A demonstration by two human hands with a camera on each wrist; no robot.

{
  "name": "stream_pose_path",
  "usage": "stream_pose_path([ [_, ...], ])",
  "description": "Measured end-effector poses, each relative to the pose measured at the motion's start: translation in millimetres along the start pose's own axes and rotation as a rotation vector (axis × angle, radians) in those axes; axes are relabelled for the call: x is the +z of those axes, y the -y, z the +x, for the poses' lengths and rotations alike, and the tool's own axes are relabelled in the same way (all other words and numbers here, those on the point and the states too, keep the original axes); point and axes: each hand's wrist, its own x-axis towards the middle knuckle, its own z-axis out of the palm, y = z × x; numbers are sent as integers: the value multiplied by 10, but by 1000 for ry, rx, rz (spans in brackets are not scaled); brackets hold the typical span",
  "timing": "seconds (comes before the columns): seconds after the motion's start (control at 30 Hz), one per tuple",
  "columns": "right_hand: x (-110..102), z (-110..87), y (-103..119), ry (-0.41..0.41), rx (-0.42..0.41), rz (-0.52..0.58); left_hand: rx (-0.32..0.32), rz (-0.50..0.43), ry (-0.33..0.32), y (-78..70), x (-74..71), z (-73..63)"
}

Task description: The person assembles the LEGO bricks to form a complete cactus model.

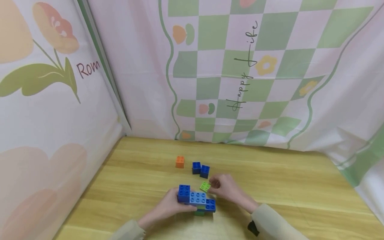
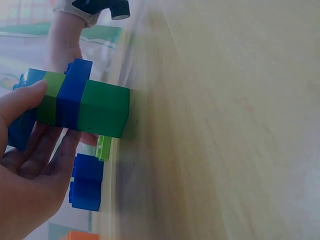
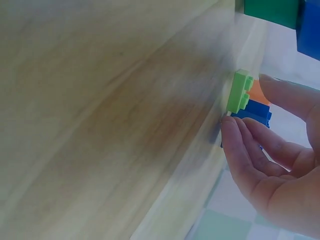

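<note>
My left hand (image 1: 169, 203) grips a built stack of toy building blocks, its thumb on one side and fingers on the other. The stack has a light blue block (image 1: 198, 197) on top next to a dark blue block (image 1: 184, 193). Below come a lime layer (image 2: 48, 100), another dark blue block (image 2: 72, 95) and a green block (image 2: 105, 107) at the bottom. My right hand (image 1: 226, 188) is beside a small flat lime block (image 1: 205, 186) on the table. In the right wrist view, its thumb and fingers stand apart near that lime block (image 3: 240, 91); contact is unclear.
Two dark blue blocks (image 1: 200, 169) stand close together beyond the lime block. An orange block (image 1: 180, 162) sits farther back to their left. The wooden table (image 1: 144, 166) meets a printed curtain (image 1: 144, 110) at the back and another on the left.
</note>
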Motion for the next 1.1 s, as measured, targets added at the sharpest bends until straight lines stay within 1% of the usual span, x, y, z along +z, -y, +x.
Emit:
stream_pose_path([
  [0.1,16,14,3,9,16,-3,0,-6,-1,-4,4,-6],
  [0.37,57,39,47,4,77,-23,-7,-13,1,18,10,0],
  [0.5,88,66,55,-3,86,-35,-20,3,-4,48,13,6],
  [0.7,119,87,77,8,101,-55,-34,19,-11,74,23,17],
  [1.1,158,90,99,-11,94,-94,-18,38,-25,102,49,16],
])
